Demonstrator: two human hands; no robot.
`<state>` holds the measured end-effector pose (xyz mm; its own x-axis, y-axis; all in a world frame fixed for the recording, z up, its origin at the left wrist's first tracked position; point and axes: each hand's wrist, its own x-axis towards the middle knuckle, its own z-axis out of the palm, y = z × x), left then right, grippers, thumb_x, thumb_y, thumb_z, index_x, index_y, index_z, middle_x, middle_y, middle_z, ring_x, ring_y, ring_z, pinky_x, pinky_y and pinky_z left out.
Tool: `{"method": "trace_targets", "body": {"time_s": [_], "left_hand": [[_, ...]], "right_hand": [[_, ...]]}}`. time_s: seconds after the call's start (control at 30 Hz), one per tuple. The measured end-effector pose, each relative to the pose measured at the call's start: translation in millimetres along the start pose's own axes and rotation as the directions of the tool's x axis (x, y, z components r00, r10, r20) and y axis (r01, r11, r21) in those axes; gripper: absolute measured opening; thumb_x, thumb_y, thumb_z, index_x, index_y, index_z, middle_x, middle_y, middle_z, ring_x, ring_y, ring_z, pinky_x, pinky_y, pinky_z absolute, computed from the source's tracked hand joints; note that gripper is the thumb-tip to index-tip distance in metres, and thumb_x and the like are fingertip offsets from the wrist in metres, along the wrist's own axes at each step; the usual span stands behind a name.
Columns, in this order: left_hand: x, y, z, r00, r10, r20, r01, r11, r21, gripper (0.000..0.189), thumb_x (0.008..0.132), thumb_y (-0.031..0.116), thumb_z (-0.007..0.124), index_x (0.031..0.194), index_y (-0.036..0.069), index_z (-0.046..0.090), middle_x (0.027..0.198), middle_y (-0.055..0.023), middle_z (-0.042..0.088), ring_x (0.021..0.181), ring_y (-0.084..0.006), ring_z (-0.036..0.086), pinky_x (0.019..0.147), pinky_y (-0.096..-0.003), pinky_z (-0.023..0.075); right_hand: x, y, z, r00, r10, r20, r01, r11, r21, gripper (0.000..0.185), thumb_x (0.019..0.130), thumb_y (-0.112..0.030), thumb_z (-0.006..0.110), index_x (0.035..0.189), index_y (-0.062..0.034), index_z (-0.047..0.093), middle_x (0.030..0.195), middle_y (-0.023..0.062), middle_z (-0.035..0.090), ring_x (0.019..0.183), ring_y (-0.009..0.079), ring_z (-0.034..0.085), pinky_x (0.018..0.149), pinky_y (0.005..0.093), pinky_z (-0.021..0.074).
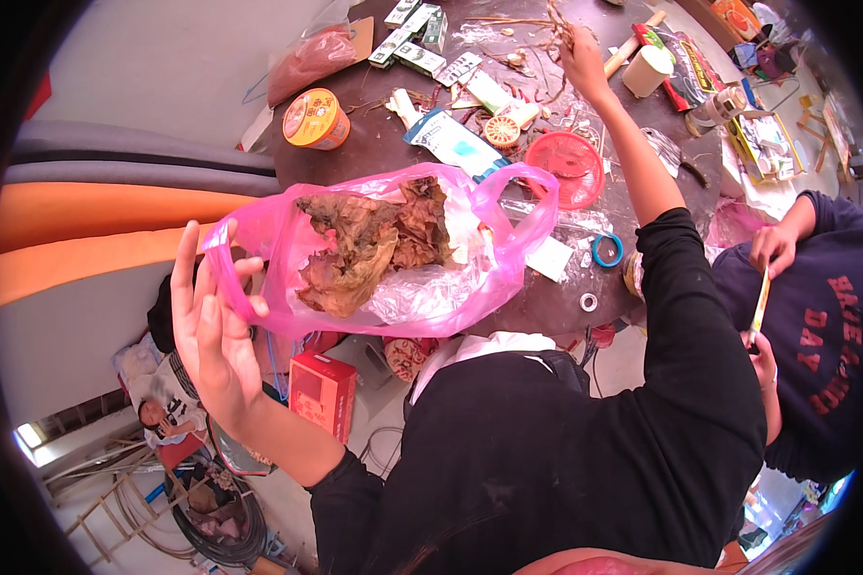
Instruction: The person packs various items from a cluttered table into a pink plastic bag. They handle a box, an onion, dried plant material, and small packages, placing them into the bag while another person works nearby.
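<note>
My left hand [219, 316] holds a pink plastic bag [288, 269], one handle looped over its fingers. The bag gapes wide at the near side of a dark round table [518, 316]. Inside it lie brown, wrinkled dried leaves [356, 244] and crumpled clear plastic [431, 291]. Across the table my right hand [584, 61] grips thin brown dried stems [557, 18], with some strands hanging below. Scattered dried bits and small stalks lie on the tabletop under it. A red plastic basket [568, 169] stands between my right forearm and the bag.
An orange noodle tub [316, 118], small green-white boxes [413, 36], a blue-white pouch [457, 144] and blue tape [607, 250] are on the table. A paper roll [647, 72] stands beyond my forearm. At right, a person [805, 309] holds a narrow object; another person [169, 417] sits lower left.
</note>
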<state>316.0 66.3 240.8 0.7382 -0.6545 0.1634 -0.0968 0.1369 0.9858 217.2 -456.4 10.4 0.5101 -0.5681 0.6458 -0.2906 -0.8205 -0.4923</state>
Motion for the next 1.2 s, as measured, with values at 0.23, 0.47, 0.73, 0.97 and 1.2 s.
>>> {"method": "trace_targets", "body": {"time_s": [0.23, 0.47, 0.73, 0.97, 1.2], "left_hand": [[-4, 0, -3, 1.0, -0.011, -0.02, 0.01, 0.998, -0.061, 0.06, 0.089, 0.016, 0.054, 0.14, -0.004, 0.028, 0.118, -0.0148, 0.055, 0.101, -0.0203, 0.059, 0.072, -0.0246, 0.0486], [-2, -5, -15, 0.999, 0.001, 0.04, 0.007, 0.982, -0.188, 0.055, 0.09, 0.012, 0.054, 0.138, -0.003, 0.032, 0.108, -0.0089, 0.056, 0.1, -0.0168, 0.059, 0.071, -0.0225, 0.0505], [-1, -8, -14, 0.999, 0.049, -0.008, -0.049, 0.976, -0.213, 0.053, 0.089, 0.014, 0.055, 0.136, -0.003, 0.035, 0.115, -0.0109, 0.054, 0.097, -0.0165, 0.059, 0.067, -0.0235, 0.0507], [1, -4, -16, 0.998, 0.058, 0.001, -0.057, 0.977, -0.207, 0.056, 0.09, 0.012, 0.053, 0.139, -0.001, 0.031, 0.109, -0.0153, 0.057, 0.098, -0.0194, 0.06, 0.068, -0.0219, 0.0511], [-8, 1, -16, 0.996, 0.083, 0.007, -0.08, 0.977, -0.195, 0.055, 0.09, 0.011, 0.053, 0.138, -0.003, 0.031, 0.102, -0.0127, 0.06, 0.092, -0.0173, 0.062, 0.063, -0.0233, 0.0499]], "right_hand": [[42, -109, -67, 0.951, 0.308, -0.013, -0.295, 0.922, 0.251, 0.01, 0.089, -0.01, 0.049, 0.09, 0.0, 0.051, 0.067, 0.0137, 0.058, 0.056, 0.0205, 0.058, 0.05, 0.0355, 0.0449], [41, -264, -118, 0.967, 0.254, 0.022, -0.126, 0.401, 0.907, 0.009, 0.092, -0.007, 0.043, 0.097, -0.0063, 0.051, 0.07, 0.0028, 0.052, 0.058, 0.0121, 0.055, 0.052, 0.0261, 0.0478], [-55, -360, -38, 0.953, -0.012, 0.303, -0.278, 0.364, 0.889, 0.008, 0.089, -0.008, 0.048, 0.094, -0.0044, 0.053, 0.077, 0.0059, 0.058, 0.069, 0.0142, 0.06, 0.058, 0.0281, 0.0458], [-149, -352, 47, 0.764, -0.5, 0.409, 0.202, 0.787, 0.583, 0.018, 0.082, -0.011, 0.056, 0.095, -0.0013, 0.048, 0.089, 0.0188, 0.06, 0.088, 0.0369, 0.059, 0.072, 0.0444, 0.0467], [-152, -362, 68, 0.566, -0.329, 0.756, 0.25, 0.942, 0.223, 0.018, 0.079, -0.015, 0.054, 0.089, -0.0012, 0.058, 0.087, 0.0177, 0.066, 0.083, 0.0346, 0.065, 0.067, 0.0445, 0.0518]]}}
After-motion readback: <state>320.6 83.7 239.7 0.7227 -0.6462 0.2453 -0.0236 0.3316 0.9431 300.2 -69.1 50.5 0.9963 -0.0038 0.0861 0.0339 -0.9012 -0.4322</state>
